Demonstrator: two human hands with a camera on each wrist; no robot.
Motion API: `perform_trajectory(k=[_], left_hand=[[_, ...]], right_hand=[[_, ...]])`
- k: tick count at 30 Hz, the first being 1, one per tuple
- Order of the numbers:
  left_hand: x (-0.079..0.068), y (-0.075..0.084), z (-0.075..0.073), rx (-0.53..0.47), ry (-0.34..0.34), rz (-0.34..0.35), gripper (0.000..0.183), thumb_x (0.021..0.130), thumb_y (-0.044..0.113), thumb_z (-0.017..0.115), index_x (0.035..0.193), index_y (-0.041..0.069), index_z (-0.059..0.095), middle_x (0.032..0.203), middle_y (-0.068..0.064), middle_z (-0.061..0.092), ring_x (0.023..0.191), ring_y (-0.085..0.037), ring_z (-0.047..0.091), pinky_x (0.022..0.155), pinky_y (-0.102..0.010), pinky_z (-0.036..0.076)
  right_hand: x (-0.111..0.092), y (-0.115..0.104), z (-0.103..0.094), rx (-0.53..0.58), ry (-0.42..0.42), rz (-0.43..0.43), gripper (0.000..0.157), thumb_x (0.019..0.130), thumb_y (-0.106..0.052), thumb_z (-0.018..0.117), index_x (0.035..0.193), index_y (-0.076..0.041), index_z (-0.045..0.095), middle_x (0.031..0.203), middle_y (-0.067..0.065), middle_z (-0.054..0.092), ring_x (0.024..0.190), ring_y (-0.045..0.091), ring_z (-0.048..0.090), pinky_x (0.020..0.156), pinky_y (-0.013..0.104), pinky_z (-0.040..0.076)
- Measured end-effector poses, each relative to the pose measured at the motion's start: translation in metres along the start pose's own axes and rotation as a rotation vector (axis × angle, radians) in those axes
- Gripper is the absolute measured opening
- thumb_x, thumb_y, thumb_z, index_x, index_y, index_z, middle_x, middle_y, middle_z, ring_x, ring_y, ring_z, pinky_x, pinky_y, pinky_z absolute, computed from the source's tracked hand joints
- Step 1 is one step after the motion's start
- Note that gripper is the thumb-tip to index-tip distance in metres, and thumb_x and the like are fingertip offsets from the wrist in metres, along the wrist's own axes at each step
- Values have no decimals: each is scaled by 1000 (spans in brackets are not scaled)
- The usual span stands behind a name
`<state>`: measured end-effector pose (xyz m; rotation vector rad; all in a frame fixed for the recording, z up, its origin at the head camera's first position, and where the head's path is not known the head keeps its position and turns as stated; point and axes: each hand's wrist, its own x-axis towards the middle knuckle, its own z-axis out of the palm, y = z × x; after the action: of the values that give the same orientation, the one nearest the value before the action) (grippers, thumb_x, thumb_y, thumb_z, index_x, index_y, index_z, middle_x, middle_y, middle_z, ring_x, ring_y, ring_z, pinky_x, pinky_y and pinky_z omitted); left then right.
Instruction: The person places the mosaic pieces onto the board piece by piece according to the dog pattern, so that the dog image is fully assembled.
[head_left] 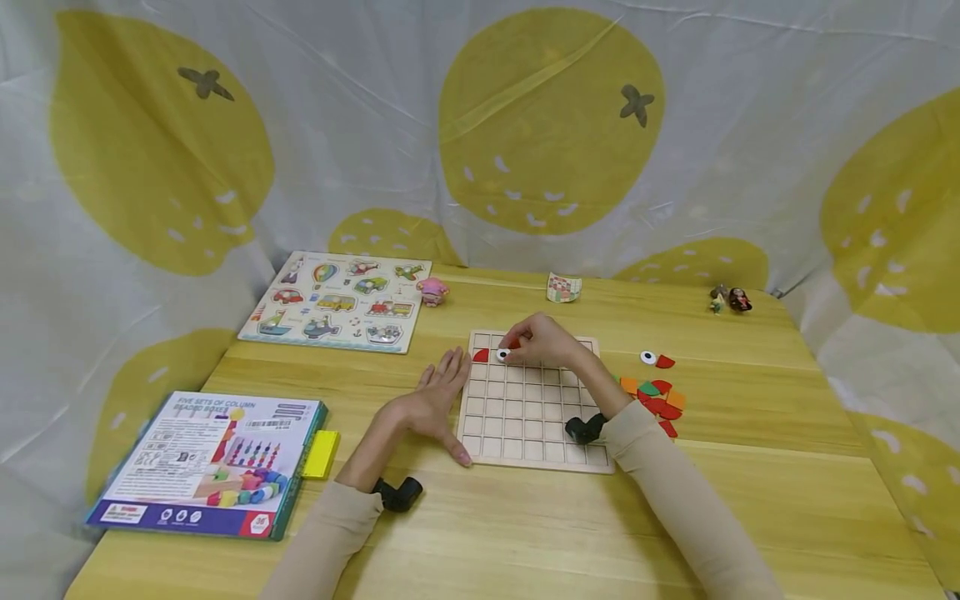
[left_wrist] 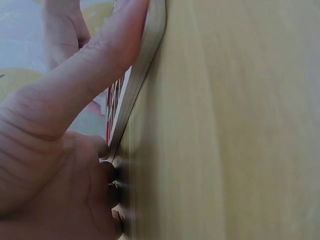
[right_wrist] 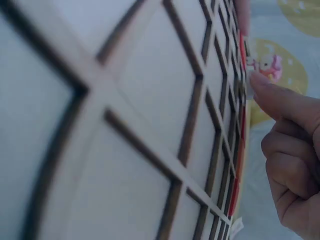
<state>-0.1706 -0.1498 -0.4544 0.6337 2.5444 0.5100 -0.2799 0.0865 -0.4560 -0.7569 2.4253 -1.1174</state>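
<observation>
A wooden grid board [head_left: 510, 429] lies on the table in the head view. My left hand [head_left: 431, 404] rests at its left side with fingers spread and straight, the thumb against the near left corner. In the board's upper part, my right hand [head_left: 546, 343] pinches a white round eye piece [head_left: 503, 355] between thumb and finger, at a grid cell. A red quarter-round piece [head_left: 481, 356] lies just left of it. More red shows behind the right fingers, partly hidden. In the right wrist view, the right hand [right_wrist: 295, 155] has its other fingers curled.
Right of the board lie a pile of red, orange and green pieces [head_left: 660, 406] and another eye piece [head_left: 647, 357]. A picture puzzle [head_left: 337, 302], pink figurine [head_left: 432, 291], beaded-set box [head_left: 210, 467], yellow block [head_left: 321, 454], patterned card [head_left: 564, 287] and small figures [head_left: 739, 300] stand around.
</observation>
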Motion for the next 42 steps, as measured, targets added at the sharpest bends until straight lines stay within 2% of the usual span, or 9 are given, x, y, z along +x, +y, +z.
perform_trajectory(k=[6,9,13,20,25,30,34,37,42], left_hand=[[-1,0,-1,-8,3,4,154,52,58,88,153,5,-15,159,-18,-23,149,-32,-20,122,-54,-6],[-1,0,-1,-6,3,2,153,52,58,88,153,5,-15,159,-17,-23,149,-32,-21,122,-54,-6],[-1,-1,-1,-5,3,4,153,53,57,88,153,5,-15,159,-18,-23,149,-32,-21,122,-54,-6],[-1,0,0,-19,0,9,152,53,57,88,153,4,-14,159,-19,-21,149,-34,-19,122,-55,-5],[-2,0,-1,-7,-6,3,152,53,59,87,153,6,-14,159,-17,-22,149,-32,-21,122,-53,-6],[-2,0,-1,-7,0,7,151,53,59,87,153,6,-14,160,-17,-22,149,-32,-20,122,-54,-6],[-3,0,-1,-8,-4,6,151,54,58,87,153,6,-14,160,-17,-22,149,-32,-20,122,-54,-6],[-3,1,-2,-9,-8,3,151,54,58,87,153,6,-14,159,-17,-22,149,-32,-21,122,-53,-6],[-3,0,-2,-3,-5,-3,151,53,59,87,153,6,-14,160,-17,-22,149,-32,-20,122,-53,-6]], right_hand=[[-1,-2,4,7,29,4,21,79,-15,79,99,-10,76,53,-2,43,50,12,35,54,22,35],[-1,-3,6,-8,53,14,17,78,-17,81,93,-11,77,53,-3,43,50,11,33,54,22,34],[1,-6,9,-26,63,30,11,77,-18,81,86,-12,78,59,-2,51,50,10,32,53,23,32],[0,-8,10,-21,82,73,20,72,-15,85,88,-10,76,54,-3,43,52,12,35,58,24,39],[1,-8,10,-9,61,76,19,73,-14,84,90,-11,77,54,-3,43,53,11,36,57,23,37],[2,-9,9,11,39,64,19,74,-14,83,92,-11,78,63,2,56,57,12,42,56,24,38],[3,-8,9,15,36,68,18,76,-16,82,92,-11,78,78,6,68,61,12,47,56,23,39],[4,-9,10,21,25,73,18,76,-16,82,93,-12,78,85,6,72,63,11,47,56,23,39],[3,-9,7,53,-7,68,21,77,-13,81,98,-11,78,81,8,69,59,11,39,56,22,35]])
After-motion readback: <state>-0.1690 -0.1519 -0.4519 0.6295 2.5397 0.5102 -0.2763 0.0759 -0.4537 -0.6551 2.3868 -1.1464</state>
